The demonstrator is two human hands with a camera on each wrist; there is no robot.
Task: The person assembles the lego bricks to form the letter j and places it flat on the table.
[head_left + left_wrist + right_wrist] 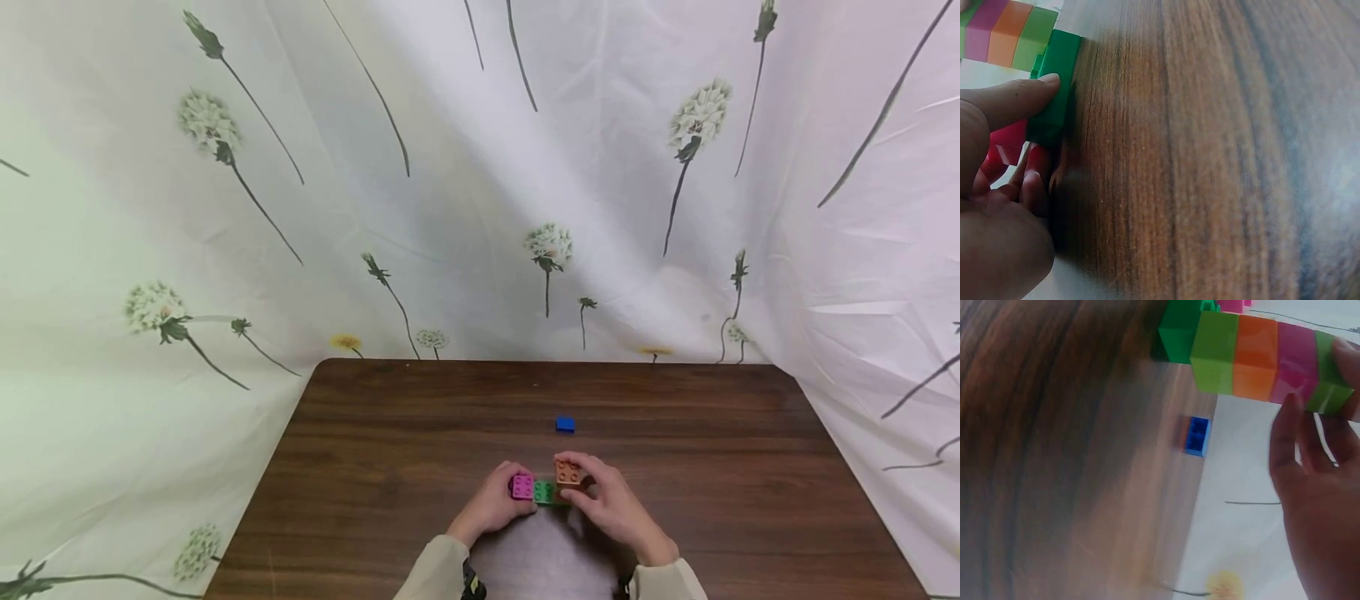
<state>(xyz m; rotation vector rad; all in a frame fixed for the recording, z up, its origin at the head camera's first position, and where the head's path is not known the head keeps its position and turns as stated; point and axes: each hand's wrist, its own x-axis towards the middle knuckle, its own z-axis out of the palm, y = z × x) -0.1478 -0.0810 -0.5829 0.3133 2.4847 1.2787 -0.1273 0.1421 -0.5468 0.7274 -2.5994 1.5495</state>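
Note:
On the table, my left hand (491, 500) grips a long green brick (1063, 59), its thumb pressed along the side. A pink brick (522, 487) sits on the green one's left end, between the left fingers. My right hand (615, 504) holds a tall stack of bricks (1257, 356) near its upper end. From the bottom, that stack runs lime, orange, purple and lime; an orange brick (567, 472) tops it in the head view. It stands at the green brick's right end, slightly tilted in the wrist views. Whether its bottom is fully seated, I cannot tell.
A small blue brick (566, 425) lies farther back on the dark wooden table (390, 417). White cloth (465, 250) with printed dandelions hangs behind the table and along both sides.

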